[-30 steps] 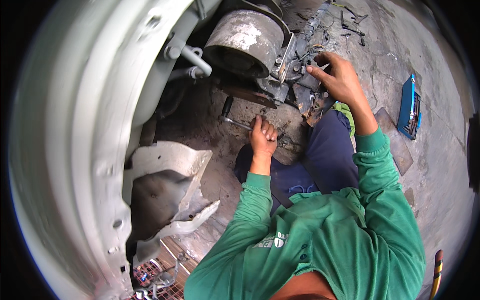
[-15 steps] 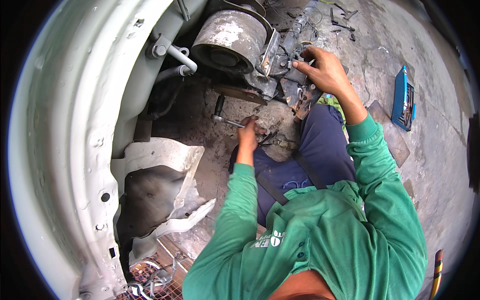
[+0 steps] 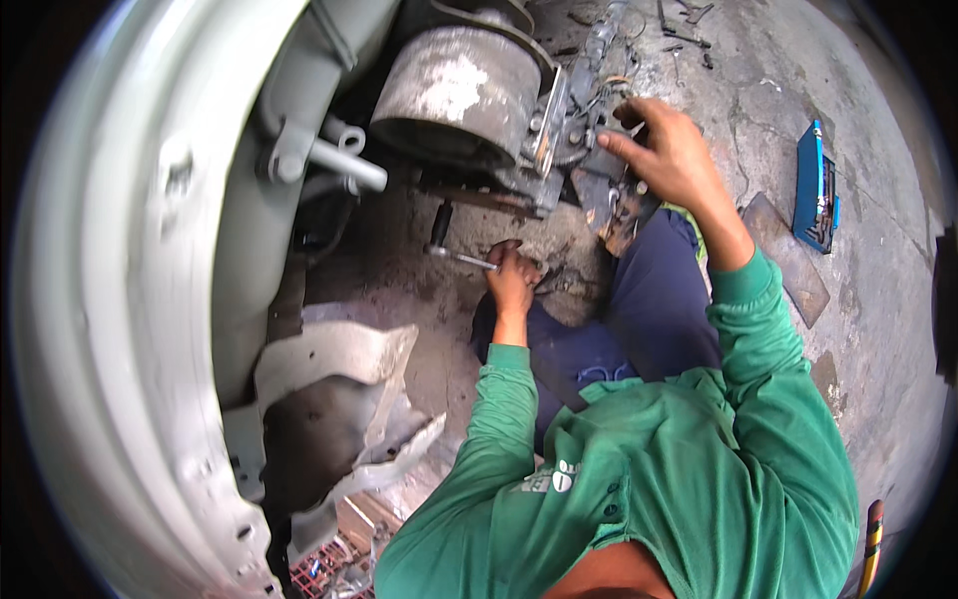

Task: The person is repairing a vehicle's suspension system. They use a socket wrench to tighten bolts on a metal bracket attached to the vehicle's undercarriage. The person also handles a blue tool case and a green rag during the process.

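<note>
My left hand (image 3: 514, 280) is closed around the handle of a ratchet wrench (image 3: 467, 259). A long black socket (image 3: 441, 224) on the wrench's head points up toward the rusty plate (image 3: 484, 200) under a big worn metal cylinder (image 3: 454, 95). Whether the socket sits on a bolt is hidden. My right hand (image 3: 671, 155) is at the greasy metal frame (image 3: 604, 185) beside the cylinder. Its thumb and fingers are apart, and nothing shows between them; I cannot tell how firmly it touches the frame.
Pale vehicle bodywork (image 3: 130, 299) runs along the left, with a bent sheet-metal panel (image 3: 334, 354) below it. On the concrete floor at right lie a blue tool case (image 3: 816, 190) and a flat plate (image 3: 788, 255). Loose tools (image 3: 684, 40) lie at the far right, and a red crate (image 3: 321, 569) stands at lower left.
The whole view has shifted a little, so most things sit lower and the bodywork looks closer. My left hand still grips the ratchet wrench, and my right hand stays by the frame.
</note>
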Available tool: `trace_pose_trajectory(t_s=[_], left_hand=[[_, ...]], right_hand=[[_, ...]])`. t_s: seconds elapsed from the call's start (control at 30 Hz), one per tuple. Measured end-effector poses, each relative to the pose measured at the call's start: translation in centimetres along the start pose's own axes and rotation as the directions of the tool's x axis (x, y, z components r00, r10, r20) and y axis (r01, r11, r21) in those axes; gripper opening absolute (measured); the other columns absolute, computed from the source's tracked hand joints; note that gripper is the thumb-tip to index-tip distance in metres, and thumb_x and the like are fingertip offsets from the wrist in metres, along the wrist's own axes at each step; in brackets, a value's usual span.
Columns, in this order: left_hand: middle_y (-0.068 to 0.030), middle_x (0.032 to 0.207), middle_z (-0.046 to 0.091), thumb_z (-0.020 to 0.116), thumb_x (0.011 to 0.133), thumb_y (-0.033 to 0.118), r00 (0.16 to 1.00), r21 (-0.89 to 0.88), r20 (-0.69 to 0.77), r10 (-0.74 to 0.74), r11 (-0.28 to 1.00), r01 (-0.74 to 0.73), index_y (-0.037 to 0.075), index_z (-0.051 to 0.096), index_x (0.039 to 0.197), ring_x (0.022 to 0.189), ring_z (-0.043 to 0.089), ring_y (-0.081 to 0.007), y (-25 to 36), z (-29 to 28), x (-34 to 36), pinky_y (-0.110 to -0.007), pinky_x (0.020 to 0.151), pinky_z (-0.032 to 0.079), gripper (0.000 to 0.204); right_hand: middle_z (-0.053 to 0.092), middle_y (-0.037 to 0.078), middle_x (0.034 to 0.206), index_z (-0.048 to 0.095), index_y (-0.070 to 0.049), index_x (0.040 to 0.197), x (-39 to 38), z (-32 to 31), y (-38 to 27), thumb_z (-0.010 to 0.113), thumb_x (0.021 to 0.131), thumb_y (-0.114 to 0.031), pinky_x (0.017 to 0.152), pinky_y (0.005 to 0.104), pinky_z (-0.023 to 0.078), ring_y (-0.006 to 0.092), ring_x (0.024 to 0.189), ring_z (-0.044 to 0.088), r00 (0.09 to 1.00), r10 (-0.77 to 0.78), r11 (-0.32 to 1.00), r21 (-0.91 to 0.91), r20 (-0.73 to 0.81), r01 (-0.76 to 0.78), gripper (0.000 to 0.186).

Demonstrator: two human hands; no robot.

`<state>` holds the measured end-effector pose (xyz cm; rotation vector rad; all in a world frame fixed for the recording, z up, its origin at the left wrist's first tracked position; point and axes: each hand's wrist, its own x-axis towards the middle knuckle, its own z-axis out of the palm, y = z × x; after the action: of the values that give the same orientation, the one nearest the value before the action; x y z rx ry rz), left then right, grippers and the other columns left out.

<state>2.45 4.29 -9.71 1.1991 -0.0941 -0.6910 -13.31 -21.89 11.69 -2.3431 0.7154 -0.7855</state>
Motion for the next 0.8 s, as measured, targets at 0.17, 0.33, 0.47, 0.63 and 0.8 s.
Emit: trace_pose_trajectory(t_s=[0.17,0.33,0.47,0.63,0.8], left_hand=[[-0.0103,0.077,0.068,0.059,0.099,0.008,0.785,0.832,0.158,0.6,0.348,-0.433,-0.001,0.069,0.098,0.064,0.061,-0.0197,2.8,-11.9,9.8,-0.038,0.064,0.049,0.014],[-0.0077,0.077,0.065,0.062,0.097,0.006,0.938,0.632,-0.083,0.337,0.746,-0.212,0.0,0.07,0.102,0.057,0.058,-0.0159,2.8,-9.5,7.6,-0.034,0.055,0.049,0.012],[0.0037,0.06,0.04,0.059,0.105,0.022,0.958,-0.194,0.119,-0.261,0.94,0.28,0.001,0.067,0.1,0.049,0.042,-0.0111,3.5,3.1,-1.1,-0.03,0.056,0.045,0.023],[0.0066,0.06,0.037,0.049,0.11,0.032,0.864,-0.764,0.5,-0.062,0.437,0.474,0.006,0.068,0.108,0.046,0.036,-0.0067,12.7,5.9,-4.6,-0.026,0.053,0.038,0.032],[0.0044,0.058,0.035,0.05,0.109,0.027,0.918,-0.494,0.359,-0.17,0.8,0.342,0.007,0.066,0.105,0.045,0.035,-0.0091,7.3,3.1,-3.8,-0.028,0.05,0.038,0.026]], right_hand=[[0.071,0.023,0.105,0.07,0.003,0.108,0.8,0.3,-1.6,0.077,0.085,-0.041,0.088,0.0481,0.053,0.041,0.101,0.068,1.0,-0.03,0.999,0.028,0.006,0.03,0.05],[0.072,0.022,0.102,0.07,0.002,0.107,1.0,0.6,-1.7,0.078,0.084,-0.042,0.085,0.0485,0.054,0.0413,0.099,0.069,1.0,0.0,0.997,0.075,0.006,0.0,0.051],[0.072,0.021,0.1,0.071,0.002,0.106,0.8,0.8,0.4,0.078,0.083,-0.044,0.085,0.0486,0.054,0.0409,0.098,0.069,1.0,0.006,1.0,0.01,-0.019,-0.005,0.052],[0.073,0.023,0.1,0.07,0.004,0.111,0.8,0.6,-0.7,0.078,0.087,-0.04,0.076,0.0436,0.057,0.0353,0.085,0.073,0.999,-0.038,0.999,0.022,0.002,0.038,0.052],[0.072,0.021,0.102,0.069,0.002,0.106,0.4,0.4,-0.6,0.077,0.084,-0.043,0.086,0.0487,0.055,0.0405,0.1,0.069,0.999,-0.026,1.0,0.007,0.022,0.026,0.051]])
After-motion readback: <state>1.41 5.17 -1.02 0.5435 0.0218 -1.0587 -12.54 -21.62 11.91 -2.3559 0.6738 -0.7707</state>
